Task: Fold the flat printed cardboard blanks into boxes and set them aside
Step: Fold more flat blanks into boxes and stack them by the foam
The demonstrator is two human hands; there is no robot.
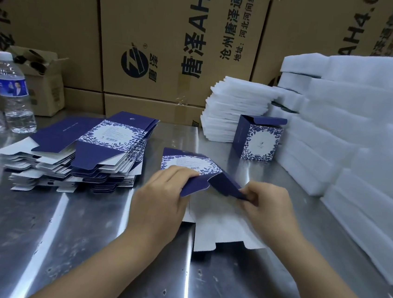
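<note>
One blank [217, 221] lies near the middle of the table [59, 243], white inside facing up, its printed end pointing to the back edge. The left hand [161, 201] curls its fingers round a navy flap and lifts it. The right hand [269, 205] pinches the corner of the next navy flap. A stack [88, 152] of flat blanks sits left of centre. A folded box [257, 138] stands upright toward the back right, just beside the foam [361, 142]. A bottle [12, 95] stands at the left edge, with cartons [173, 37] behind the table.
</note>
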